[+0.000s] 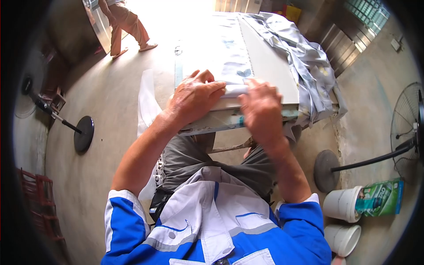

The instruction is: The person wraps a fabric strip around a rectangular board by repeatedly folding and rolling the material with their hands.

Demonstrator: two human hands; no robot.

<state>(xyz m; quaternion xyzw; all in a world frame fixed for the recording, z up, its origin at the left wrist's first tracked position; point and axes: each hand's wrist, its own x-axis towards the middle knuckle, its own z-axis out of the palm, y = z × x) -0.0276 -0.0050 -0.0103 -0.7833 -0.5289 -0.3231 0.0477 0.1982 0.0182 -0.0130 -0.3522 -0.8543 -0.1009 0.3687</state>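
A strip of pale fabric (230, 62) with bluish leaf prints lies along the white table (276, 75). Its near end forms a folded or rolled white band (235, 90) close to the table's front edge. My left hand (196, 95) presses on the left end of this band, thumb and fingers closed on the cloth. At the band's right end is my right hand (263, 104), blurred by motion, with its fingers bent over the cloth; whether they grip it is unclear. Bunched grey-white fabric (309, 66) hangs over the table's right side.
A person (126, 26) walks at the upper left. Pedestal fans stand at left (83, 132) and right (327, 170). White buckets (342, 205) and a green package (382, 198) sit at lower right. White cloth (148, 104) hangs left of the table.
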